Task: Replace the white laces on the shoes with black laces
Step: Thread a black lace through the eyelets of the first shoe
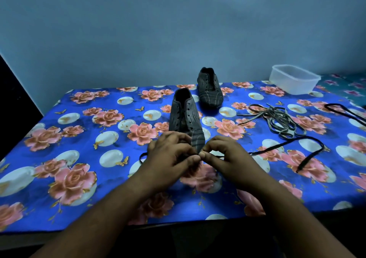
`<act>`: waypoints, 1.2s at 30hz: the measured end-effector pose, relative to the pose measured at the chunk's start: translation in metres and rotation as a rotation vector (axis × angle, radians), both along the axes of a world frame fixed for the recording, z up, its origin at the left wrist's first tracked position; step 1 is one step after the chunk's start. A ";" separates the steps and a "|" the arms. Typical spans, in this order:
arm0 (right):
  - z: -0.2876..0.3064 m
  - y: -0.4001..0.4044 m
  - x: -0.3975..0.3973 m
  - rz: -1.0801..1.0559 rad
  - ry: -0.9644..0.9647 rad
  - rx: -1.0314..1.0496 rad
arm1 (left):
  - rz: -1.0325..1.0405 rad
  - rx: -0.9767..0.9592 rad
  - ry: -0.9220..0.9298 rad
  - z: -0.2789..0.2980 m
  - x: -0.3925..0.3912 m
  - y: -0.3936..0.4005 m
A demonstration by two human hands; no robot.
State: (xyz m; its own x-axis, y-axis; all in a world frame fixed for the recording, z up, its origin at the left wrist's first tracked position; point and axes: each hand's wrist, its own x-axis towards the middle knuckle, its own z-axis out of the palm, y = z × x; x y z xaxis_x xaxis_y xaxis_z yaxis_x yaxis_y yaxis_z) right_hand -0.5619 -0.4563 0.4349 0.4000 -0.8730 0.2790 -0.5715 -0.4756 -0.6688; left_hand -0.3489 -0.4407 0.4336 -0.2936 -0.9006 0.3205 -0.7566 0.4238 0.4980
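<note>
Two dark striped shoes stand unlaced on the floral cloth. The near shoe (pixel 185 117) points its toe at me; the far shoe (pixel 210 88) sits behind it to the right. My left hand (pixel 172 154) and my right hand (pixel 223 156) meet just in front of the near shoe's toe, fingertips pinching a black lace (pixel 309 138). The lace runs right from my right hand in a long loop, and a short end shows left of my left hand. A pile of pale grey-white laces (pixel 277 119) lies to the right of the shoes.
A translucent plastic tub (pixel 293 79) stands at the back right. Another black lace (pixel 344 112) lies at the far right edge. The blue floral cloth (pixel 79 138) covers the table, whose front edge runs just under my forearms. A blue wall rises behind.
</note>
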 end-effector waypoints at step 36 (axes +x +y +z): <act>0.002 0.006 -0.012 -0.045 0.123 -0.087 | -0.005 -0.003 -0.047 0.012 0.025 -0.009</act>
State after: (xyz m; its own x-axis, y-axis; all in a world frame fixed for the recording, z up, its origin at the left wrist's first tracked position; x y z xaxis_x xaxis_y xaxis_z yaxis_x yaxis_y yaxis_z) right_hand -0.5742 -0.4501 0.4366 0.3971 -0.8653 0.3057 -0.6684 -0.5010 -0.5498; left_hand -0.3239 -0.4501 0.4456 -0.3127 -0.8981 0.3091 -0.7768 0.4291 0.4609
